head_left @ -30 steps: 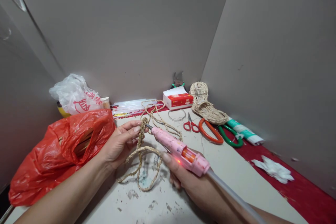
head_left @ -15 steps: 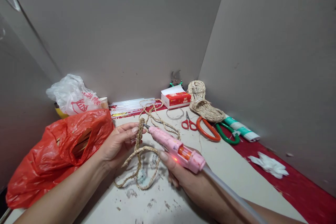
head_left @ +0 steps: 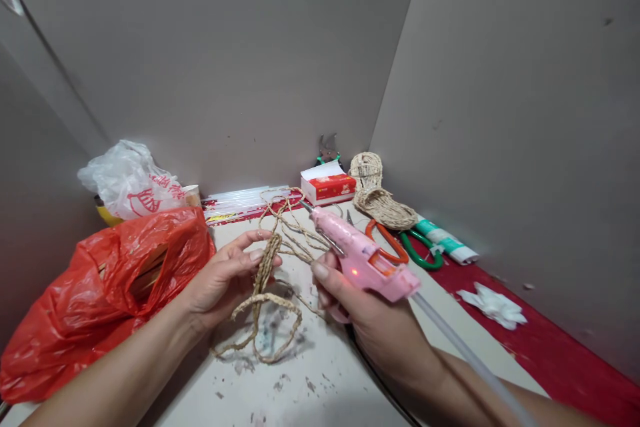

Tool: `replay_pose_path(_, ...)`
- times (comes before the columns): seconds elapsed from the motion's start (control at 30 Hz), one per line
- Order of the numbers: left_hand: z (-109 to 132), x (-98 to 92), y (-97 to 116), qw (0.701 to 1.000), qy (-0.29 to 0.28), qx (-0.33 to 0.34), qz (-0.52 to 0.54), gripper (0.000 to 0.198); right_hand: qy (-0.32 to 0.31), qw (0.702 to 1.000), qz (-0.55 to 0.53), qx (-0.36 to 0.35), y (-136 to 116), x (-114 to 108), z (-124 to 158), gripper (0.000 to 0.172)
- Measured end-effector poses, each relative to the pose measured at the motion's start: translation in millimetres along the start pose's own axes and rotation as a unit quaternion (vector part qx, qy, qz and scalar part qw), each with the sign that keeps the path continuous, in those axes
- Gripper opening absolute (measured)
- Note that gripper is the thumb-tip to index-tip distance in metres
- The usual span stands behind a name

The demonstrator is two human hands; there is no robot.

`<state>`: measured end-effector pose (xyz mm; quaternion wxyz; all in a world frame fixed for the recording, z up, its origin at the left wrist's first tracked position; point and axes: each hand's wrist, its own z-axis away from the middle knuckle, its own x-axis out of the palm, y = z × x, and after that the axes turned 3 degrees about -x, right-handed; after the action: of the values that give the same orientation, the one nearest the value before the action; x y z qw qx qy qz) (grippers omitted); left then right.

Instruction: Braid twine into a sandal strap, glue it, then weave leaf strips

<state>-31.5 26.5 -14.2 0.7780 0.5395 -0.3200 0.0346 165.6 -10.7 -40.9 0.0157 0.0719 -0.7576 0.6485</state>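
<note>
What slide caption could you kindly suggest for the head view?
Left hand holding braided rope, right hand gripping pink glue gun.

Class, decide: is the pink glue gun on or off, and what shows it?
Apparently on: a small orange-red light glows on the side of the glue gun.

Pink glue gun [head_left: 345, 235] hides most of some small blade [head_left: 349, 216], the glue stick [head_left: 473, 359] and 2 forearms [head_left: 135, 367] run off the bottom, red bag [head_left: 100, 293] gets clipped at left, and the box [head_left: 329, 189] print's too tiny tbh.
</note>
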Motion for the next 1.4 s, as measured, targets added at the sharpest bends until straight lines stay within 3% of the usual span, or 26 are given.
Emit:
replay_pose_path(0.17, 3, 6.5, -8, 0.998, -0.062, -0.028, 0.012, 0.038, -0.049, 0.983, -0.175, 0.021, -1, 1, -12, 0.025)
replay_pose_path(0.3, 5, 13.1, -12, 0.996, -0.081, -0.04, 0.014, 0.042, -0.098, 0.967, -0.232, 0.038, -4, 2, -13, 0.024)
replay_pose_path(0.63, 9, 21.1, -16, 0.992, -0.117, -0.042, 0.037, 0.032, -0.143, 0.956, -0.25, 0.061, -4, 1, -12, 0.02)
replay_pose_path(0.93, 14, 22.7, -18, 0.989, -0.128, -0.064, 0.047, 0.041, -0.172, 0.953, -0.239, 0.073, -5, -2, -12, 0.019)
replay_pose_path(1.17, 15, 22.2, -20, 0.987, -0.137, -0.067, 0.052, 0.042, -0.161, 0.955, -0.241, 0.063, -5, -2, -11, 0.022)
replay_pose_path(1.4, 15, 21.0, -22, 0.983, -0.143, -0.086, 0.075, 0.015, -0.147, 0.955, -0.244, 0.079, -10, -2, -12, 0.023)
